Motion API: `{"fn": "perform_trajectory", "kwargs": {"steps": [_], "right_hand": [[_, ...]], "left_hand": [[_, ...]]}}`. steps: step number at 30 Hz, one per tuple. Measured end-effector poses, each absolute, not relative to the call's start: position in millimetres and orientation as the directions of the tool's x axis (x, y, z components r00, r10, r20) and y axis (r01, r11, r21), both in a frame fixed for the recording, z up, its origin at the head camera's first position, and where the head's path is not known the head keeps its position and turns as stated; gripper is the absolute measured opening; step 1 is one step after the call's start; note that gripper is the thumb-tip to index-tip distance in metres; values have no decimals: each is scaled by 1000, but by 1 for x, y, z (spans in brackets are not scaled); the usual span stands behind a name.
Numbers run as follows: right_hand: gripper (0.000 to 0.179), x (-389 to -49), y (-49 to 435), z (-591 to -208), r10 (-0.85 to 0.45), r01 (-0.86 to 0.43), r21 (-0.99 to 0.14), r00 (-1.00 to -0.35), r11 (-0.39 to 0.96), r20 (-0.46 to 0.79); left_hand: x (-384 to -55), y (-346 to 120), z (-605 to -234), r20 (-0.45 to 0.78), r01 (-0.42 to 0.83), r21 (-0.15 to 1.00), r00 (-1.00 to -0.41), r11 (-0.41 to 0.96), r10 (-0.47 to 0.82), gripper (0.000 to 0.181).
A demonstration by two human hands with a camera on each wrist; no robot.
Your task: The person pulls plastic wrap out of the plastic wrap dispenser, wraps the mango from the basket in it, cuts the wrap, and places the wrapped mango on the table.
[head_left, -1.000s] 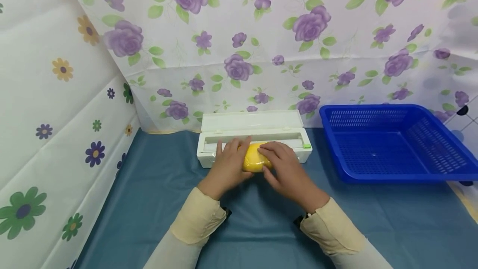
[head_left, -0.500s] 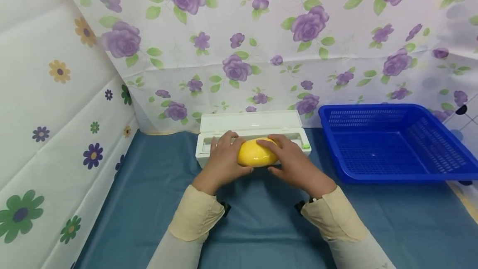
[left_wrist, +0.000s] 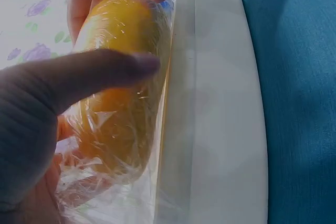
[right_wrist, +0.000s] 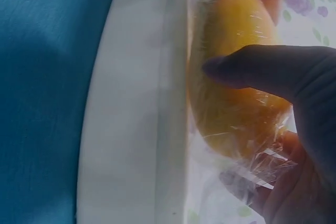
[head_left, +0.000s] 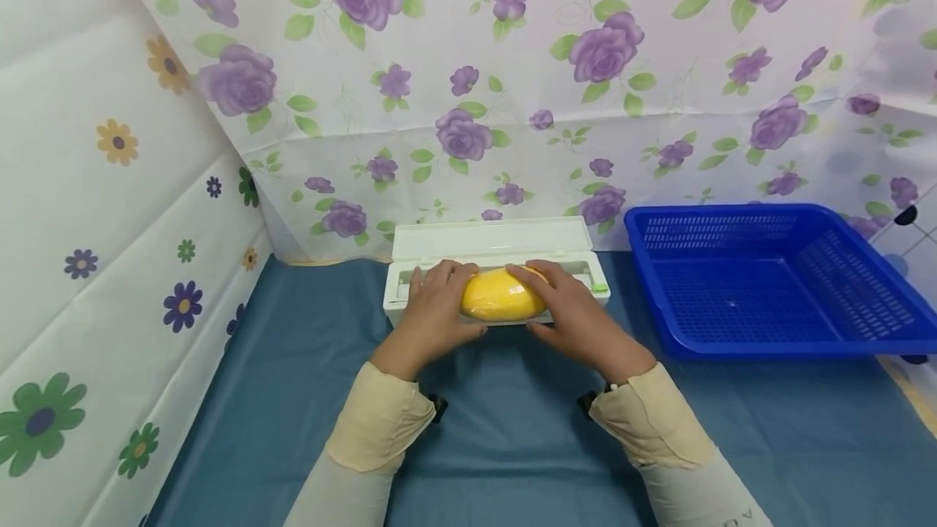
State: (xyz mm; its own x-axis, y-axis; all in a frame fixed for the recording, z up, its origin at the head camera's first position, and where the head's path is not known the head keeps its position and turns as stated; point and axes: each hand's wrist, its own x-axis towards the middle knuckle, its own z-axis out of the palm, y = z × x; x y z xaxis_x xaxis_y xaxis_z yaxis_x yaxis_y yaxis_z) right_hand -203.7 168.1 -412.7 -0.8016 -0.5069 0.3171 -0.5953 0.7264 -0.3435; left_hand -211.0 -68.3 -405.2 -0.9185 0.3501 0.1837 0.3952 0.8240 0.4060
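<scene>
A yellow oval fruit (head_left: 503, 296), wrapped in clear cling film, is held between both hands over the front of an open white cling film dispenser (head_left: 603, 299). My left hand (head_left: 432, 306) grips its left end, thumb on the near side and fingers behind. My right hand (head_left: 574, 311) grips the right end in the same way. In the left wrist view, crumpled cling film (left_wrist: 89, 182) gathers at the left end of the fruit. More loose film (right_wrist: 262, 171) shows by the right hand's fingers in the right wrist view. Both hands and the fruit cover the dispenser's middle.
A blue perforated basket (head_left: 677, 346) stands at the right. The dispenser's white lid (head_left: 490, 238) leans up against the flowered backdrop (head_left: 439, 63). Dark blue-green cloth (head_left: 505, 446) covers the table, and a flowered sheet (head_left: 110, 226) rises along the left.
The fruit has risen slightly and more of its yellow side shows. The hands have spread a little apart around it, still gripping its ends.
</scene>
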Motion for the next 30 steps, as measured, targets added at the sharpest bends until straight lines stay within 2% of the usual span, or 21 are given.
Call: {"fn": "perform_trajectory", "kwargs": {"steps": [8,15,21,30], "right_hand": [[81,-208,169,-417,-449,-550,-396,-833,735,324],[74,-210,172,-418,-439,-554,-386,-828,737,349],[75,-210,175,-416,-443,-577,-374,-809,726,387],[77,-210,173,-412,-413,-610,-351,-765,710,494]], "left_hand": [[-215,-70,-408,195,408,392,-913,825,359,72],[-218,-71,-411,212,410,395,-911,822,353,69],[-216,-72,-409,237,422,389,-905,819,354,69],[-214,-70,-406,358,456,381,-875,804,326,67]]}}
